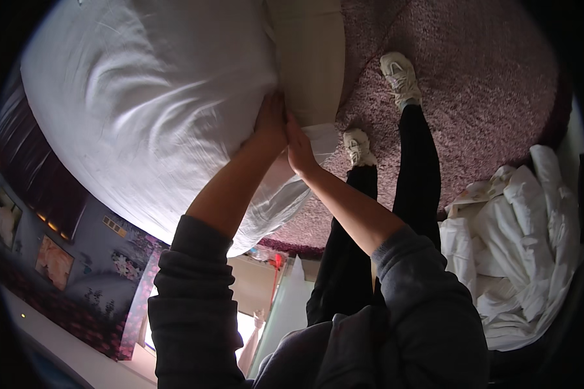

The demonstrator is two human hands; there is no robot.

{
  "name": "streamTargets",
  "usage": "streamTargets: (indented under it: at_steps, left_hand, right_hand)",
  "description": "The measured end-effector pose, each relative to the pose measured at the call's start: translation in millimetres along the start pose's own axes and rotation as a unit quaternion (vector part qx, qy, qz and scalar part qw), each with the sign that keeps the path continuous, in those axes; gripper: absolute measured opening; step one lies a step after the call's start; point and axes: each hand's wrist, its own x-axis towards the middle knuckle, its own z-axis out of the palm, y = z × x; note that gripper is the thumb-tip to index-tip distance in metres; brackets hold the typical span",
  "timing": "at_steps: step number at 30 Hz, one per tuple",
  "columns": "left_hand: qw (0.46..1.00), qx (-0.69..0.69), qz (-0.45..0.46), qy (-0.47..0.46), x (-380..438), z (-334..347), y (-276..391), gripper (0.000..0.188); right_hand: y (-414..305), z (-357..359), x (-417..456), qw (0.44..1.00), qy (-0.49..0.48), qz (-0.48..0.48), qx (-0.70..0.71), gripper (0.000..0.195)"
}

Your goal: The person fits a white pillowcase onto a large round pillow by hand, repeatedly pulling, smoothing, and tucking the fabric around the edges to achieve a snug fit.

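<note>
A white sheet point(175, 87) covers the broad top of a bed, with curved wrinkles across it. My left hand point(272, 121) rests at the bed's edge, its fingers in shadow against the sheet. Close beside it, my right hand point(300, 150) lies flat against the side of the bed with its fingers stretched out. Whether either hand pinches any cloth is hard to see. Below the edge hangs a beige side panel point(311, 63), and a loose corner of white cloth point(323, 138) drapes near my right hand.
Purple shaggy carpet point(477, 97) spreads beside the bed, under my light sneakers point(401, 78). A heap of white bedding point(511, 243) lies at the right. Beyond the bed are a patterned wall point(102, 272) with pictures and a bright window point(246, 326).
</note>
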Motion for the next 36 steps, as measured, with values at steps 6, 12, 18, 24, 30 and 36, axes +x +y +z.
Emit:
streamTargets:
  at_steps: [6, 12, 18, 24, 30, 36]
  left_hand:
    - [0.996, 0.081, 0.004, -0.030, 17.9, 13.4, 8.5, 0.068]
    - [0.997, 0.063, -0.025, 0.032, -39.7, 1.2, 35.0, 0.053]
    - [0.979, 0.141, -0.048, 0.135, -0.1, 68.6, 47.8, 0.058]
    - [0.977, 0.187, -0.061, 0.076, 19.1, 67.6, 48.3, 0.058]
    - [0.994, 0.098, -0.051, 0.001, -21.8, 32.0, 69.1, 0.054]
    - [0.992, 0.091, -0.044, 0.076, -3.9, 83.0, 71.1, 0.051]
  right_hand:
    - [-13.9, 2.9, -22.5, 0.995, 0.043, 0.025, -0.087, 0.042]
    - [9.4, -20.0, -63.3, 0.827, 0.075, -0.141, -0.538, 0.046]
    - [33.5, -3.6, -84.6, 0.892, -0.029, -0.067, -0.445, 0.045]
    - [95.6, 32.3, -69.7, 0.987, 0.097, -0.052, -0.118, 0.042]
    - [61.9, -3.2, -95.0, 0.936, 0.047, -0.086, -0.339, 0.051]
    - [58.8, 2.1, -110.3, 0.878, 0.076, -0.079, -0.466, 0.062]
